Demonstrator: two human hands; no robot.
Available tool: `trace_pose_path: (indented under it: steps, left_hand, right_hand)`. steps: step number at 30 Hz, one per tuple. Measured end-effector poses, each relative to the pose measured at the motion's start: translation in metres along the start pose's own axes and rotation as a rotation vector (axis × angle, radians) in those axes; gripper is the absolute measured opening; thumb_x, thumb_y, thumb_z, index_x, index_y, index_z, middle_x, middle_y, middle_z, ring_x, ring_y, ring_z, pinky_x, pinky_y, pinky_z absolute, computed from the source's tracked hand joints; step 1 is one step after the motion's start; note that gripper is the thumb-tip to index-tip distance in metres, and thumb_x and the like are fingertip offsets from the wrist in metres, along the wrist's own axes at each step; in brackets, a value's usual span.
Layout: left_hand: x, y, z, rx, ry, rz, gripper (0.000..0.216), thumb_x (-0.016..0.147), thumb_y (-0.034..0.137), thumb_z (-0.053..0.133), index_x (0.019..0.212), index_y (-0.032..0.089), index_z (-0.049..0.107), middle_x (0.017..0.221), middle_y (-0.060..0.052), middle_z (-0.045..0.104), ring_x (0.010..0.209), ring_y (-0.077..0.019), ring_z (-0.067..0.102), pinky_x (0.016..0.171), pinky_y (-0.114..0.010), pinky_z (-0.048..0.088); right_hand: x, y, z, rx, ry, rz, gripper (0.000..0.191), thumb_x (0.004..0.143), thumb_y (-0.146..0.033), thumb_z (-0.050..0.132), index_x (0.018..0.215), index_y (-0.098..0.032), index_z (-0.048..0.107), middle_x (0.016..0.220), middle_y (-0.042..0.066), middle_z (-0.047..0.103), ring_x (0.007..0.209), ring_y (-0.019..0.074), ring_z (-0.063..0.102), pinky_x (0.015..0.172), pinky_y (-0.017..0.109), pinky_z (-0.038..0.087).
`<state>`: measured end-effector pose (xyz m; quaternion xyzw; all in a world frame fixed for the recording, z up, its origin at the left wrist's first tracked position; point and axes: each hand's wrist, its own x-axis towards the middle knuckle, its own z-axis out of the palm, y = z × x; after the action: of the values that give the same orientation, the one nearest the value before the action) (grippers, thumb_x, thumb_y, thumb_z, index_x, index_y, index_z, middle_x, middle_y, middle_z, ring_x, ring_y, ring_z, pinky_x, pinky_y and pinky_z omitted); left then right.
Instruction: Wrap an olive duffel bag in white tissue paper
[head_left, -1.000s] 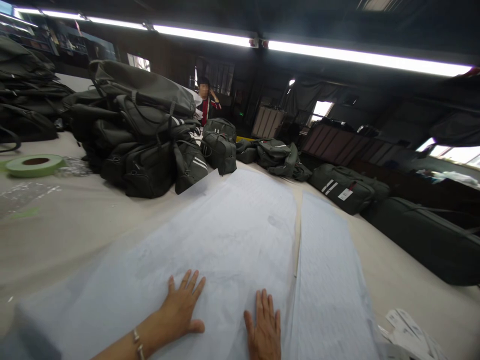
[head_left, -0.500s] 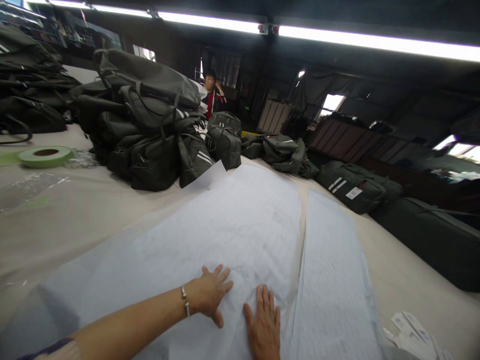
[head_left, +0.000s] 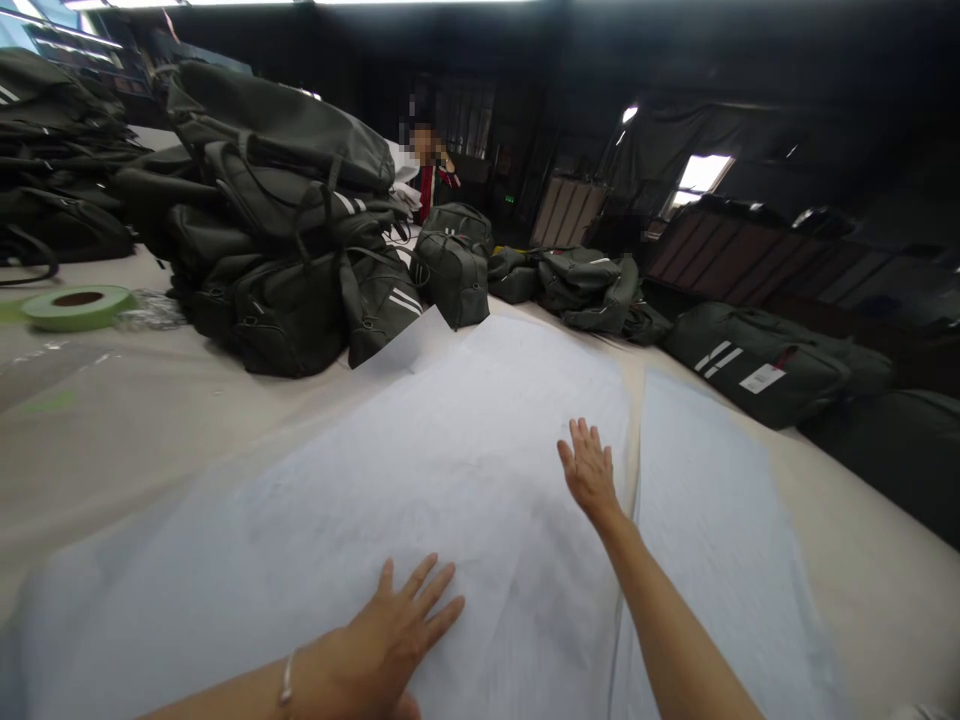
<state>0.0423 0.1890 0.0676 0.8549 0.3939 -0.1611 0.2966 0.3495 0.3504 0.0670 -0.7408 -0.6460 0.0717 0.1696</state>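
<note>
While my left hand [head_left: 394, 640] lies flat with fingers spread on the large white tissue-paper sheet [head_left: 420, 470], my right hand [head_left: 589, 470] is also open and flat, pressed on the same sheet near its right edge. This sheet lies on the beige worktop [head_left: 150, 420], with its long axis running away from me toward the pile of dark green duffel bags [head_left: 277, 260]. A second, narrower white sheet [head_left: 705, 500] lies just beside it on the right, parallel, making two sheets. Half a second ago my right hand lay close to me beside the left; it has since moved well forward, arm extended. One green tape roll [head_left: 75, 305] sits far left.
</note>
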Motion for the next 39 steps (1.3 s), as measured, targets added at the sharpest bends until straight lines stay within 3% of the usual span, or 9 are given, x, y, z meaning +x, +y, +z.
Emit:
trace_pose_path:
  steps: [5, 9, 12, 17, 23, 28, 32, 39]
  left_hand:
    - [0.007, -0.022, 0.017, 0.055, -0.062, -0.125, 0.123, 0.062, 0.041, 0.090, 0.155, 0.031, 0.010, 0.160, -0.017, -0.003, 0.145, -0.0458, -0.005, 0.103, -0.082, -0.005]
    - [0.005, -0.035, 0.016, 0.031, -0.086, -0.126, 0.123, 0.061, 0.052, 0.089, 0.155, 0.029, 0.013, 0.160, -0.018, 0.003, 0.146, -0.0476, 0.000, 0.103, -0.082, -0.004]
    - [0.001, -0.048, 0.019, 0.075, -0.102, -0.124, 0.126, 0.059, 0.056, 0.088, 0.156, 0.029, 0.013, 0.161, -0.019, 0.006, 0.146, -0.0492, 0.004, 0.104, -0.082, -0.005]
    - [-0.008, -0.075, 0.030, 0.089, 0.013, -0.032, 0.120, 0.063, 0.069, 0.079, 0.157, 0.028, 0.017, 0.162, -0.018, 0.011, 0.147, -0.0490, 0.006, 0.110, -0.078, 0.000]
    - [-0.019, -0.098, 0.026, 0.165, 0.006, -0.093, 0.118, 0.066, 0.074, 0.073, 0.157, 0.028, 0.014, 0.162, -0.019, 0.015, 0.148, -0.0466, 0.009, 0.111, -0.075, 0.001]
    - [-0.036, -0.139, 0.033, 0.286, 0.167, -0.090, 0.122, 0.061, 0.084, 0.066, 0.157, 0.030, 0.014, 0.162, -0.017, 0.020, 0.148, -0.0445, 0.014, 0.114, -0.068, -0.007]
    - [-0.051, -0.180, 0.021, 0.348, 0.246, -0.007, 0.112, 0.073, 0.086, 0.052, 0.158, 0.029, 0.007, 0.162, -0.014, 0.021, 0.148, -0.0370, 0.020, 0.115, -0.058, -0.016]
    - [-0.058, -0.224, -0.007, 0.362, 0.229, 0.042, 0.114, 0.072, 0.090, 0.046, 0.158, 0.028, 0.006, 0.163, -0.013, 0.018, 0.149, -0.0362, 0.016, 0.118, -0.052, -0.011]
  right_hand:
    - [0.074, 0.020, 0.039, 0.031, -0.081, 0.018, 0.068, 0.100, -0.054, 0.018, 0.156, -0.016, 0.021, 0.164, 0.008, 0.013, 0.152, 0.0262, 0.003, 0.121, 0.054, 0.004]
    - [0.093, 0.039, 0.076, 0.030, -0.126, 0.086, 0.072, 0.099, -0.057, 0.017, 0.156, -0.014, 0.020, 0.164, 0.011, 0.013, 0.151, 0.0307, 0.004, 0.120, 0.058, 0.005]
    - [0.096, 0.047, 0.087, -0.001, -0.118, 0.086, 0.072, 0.098, -0.059, 0.018, 0.156, -0.017, 0.020, 0.165, 0.008, 0.010, 0.151, 0.0310, 0.000, 0.120, 0.058, 0.001]
    - [0.096, 0.048, 0.087, -0.068, -0.108, 0.069, 0.076, 0.096, -0.064, 0.017, 0.156, -0.018, 0.022, 0.165, 0.010, 0.012, 0.151, 0.0354, 0.003, 0.119, 0.061, 0.004]
    - [0.095, 0.047, 0.087, -0.097, -0.097, 0.083, 0.081, 0.094, -0.070, 0.019, 0.156, -0.018, 0.020, 0.165, 0.012, 0.012, 0.150, 0.0370, 0.003, 0.119, 0.063, 0.004]
    - [0.091, 0.049, 0.085, -0.111, -0.110, 0.096, 0.084, 0.092, -0.072, 0.019, 0.156, -0.018, 0.018, 0.165, 0.012, 0.009, 0.151, 0.0364, 0.001, 0.119, 0.063, 0.002]
    - [0.089, 0.048, 0.084, -0.136, -0.146, 0.106, 0.087, 0.091, -0.074, 0.019, 0.156, -0.017, 0.018, 0.165, 0.011, 0.010, 0.150, 0.0370, 0.001, 0.119, 0.063, 0.001]
    - [0.101, 0.047, 0.070, -0.038, -0.198, 0.143, 0.086, 0.091, -0.073, 0.027, 0.156, -0.017, 0.019, 0.165, 0.013, 0.009, 0.150, 0.0376, 0.000, 0.118, 0.065, 0.002]
